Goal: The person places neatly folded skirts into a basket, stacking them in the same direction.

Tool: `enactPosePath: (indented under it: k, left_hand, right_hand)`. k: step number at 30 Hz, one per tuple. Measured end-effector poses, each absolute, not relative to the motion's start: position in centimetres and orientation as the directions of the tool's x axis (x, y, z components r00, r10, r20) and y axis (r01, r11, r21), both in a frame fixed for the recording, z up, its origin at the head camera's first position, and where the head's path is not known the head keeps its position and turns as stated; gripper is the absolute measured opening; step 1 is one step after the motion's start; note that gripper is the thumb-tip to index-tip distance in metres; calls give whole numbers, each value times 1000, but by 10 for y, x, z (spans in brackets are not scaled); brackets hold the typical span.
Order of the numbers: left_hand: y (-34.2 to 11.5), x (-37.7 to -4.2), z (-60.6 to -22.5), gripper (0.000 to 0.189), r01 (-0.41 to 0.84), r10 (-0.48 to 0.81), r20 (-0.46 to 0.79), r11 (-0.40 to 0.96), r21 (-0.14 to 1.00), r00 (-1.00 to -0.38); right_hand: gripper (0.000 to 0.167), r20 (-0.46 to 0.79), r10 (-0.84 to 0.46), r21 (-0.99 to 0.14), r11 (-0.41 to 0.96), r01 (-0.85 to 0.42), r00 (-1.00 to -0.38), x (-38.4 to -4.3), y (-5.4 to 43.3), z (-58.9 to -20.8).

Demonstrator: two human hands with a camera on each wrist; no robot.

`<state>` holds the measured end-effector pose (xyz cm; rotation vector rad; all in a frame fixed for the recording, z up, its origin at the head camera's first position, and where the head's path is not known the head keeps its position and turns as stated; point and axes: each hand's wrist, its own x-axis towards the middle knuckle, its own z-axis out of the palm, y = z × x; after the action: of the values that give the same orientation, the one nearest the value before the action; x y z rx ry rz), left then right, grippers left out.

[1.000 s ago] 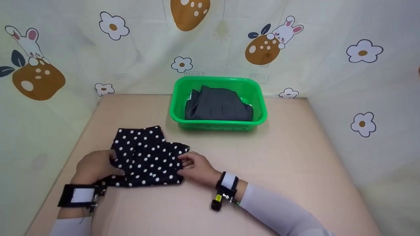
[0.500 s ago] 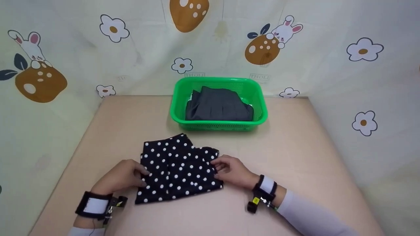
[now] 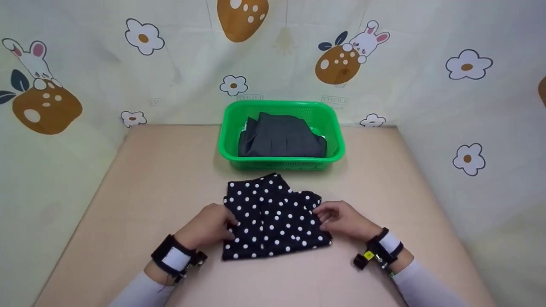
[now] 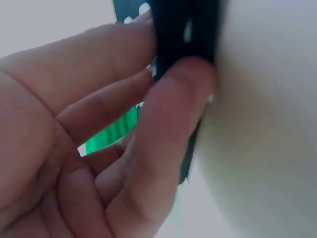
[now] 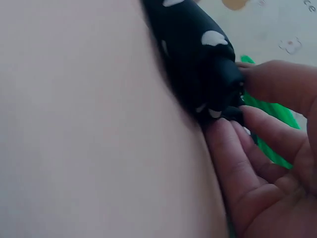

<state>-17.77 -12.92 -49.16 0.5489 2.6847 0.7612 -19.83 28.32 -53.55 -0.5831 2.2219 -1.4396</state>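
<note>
A folded black cloth garment with white polka dots (image 3: pixel 275 219) lies on the table in the head view, its exact kind unclear. My left hand (image 3: pixel 209 226) pinches its left edge; in the left wrist view, fingers (image 4: pixel 99 54) and thumb sit on either side of the dark fabric (image 4: pixel 185 34). At the opposite edge, my right hand (image 3: pixel 347 221) holds the cloth between thumb and fingers. The right wrist view shows those fingertips (image 5: pixel 225 131) against the rolled, layered edge of the polka-dot cloth (image 5: pixel 195 54), part of which they hide.
Behind the garment stands a green plastic basket (image 3: pixel 281 160) with perforated sides. Inside it lies a folded dark grey garment (image 3: pixel 281 138), with bits of white beneath. A printed curtain (image 3: pixel 179 51) borders the beige table (image 3: pixel 153 166) at the back and both sides.
Both hands have moved the polka-dot garment rightward across the table, from the left side to in front of the basket. The basket and its contents have stayed put.
</note>
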Motion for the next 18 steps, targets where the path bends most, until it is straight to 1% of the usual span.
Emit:
enactPosePath:
  k: [4,7,10,15,18]
  left_hand:
    - [-100,-181,-494,14,373,472,-121,807,458,-873]
    - [-87,-180,-495,11,422,494,-90,812,404,-865]
    - [-85,-175,-495,12,432,490,-67,817,382,-869]
    - [-86,-169,-493,13,452,490,-34,827,333,-871]
    - [-87,-166,-493,20,448,487,-25,823,350,-873]
  right_hand:
    - [41,-121,-530,-886,438,-149,-839,-194,308,-531]
    - [42,-122,-502,-866,476,-156,-856,-188,318,-528]
    - [43,-119,-481,-852,498,-159,-869,-184,317,-528]
    - [42,-111,-480,-825,533,-189,-870,-185,315,-526]
    - [41,-97,-459,-808,554,-200,-883,-184,317,-522]
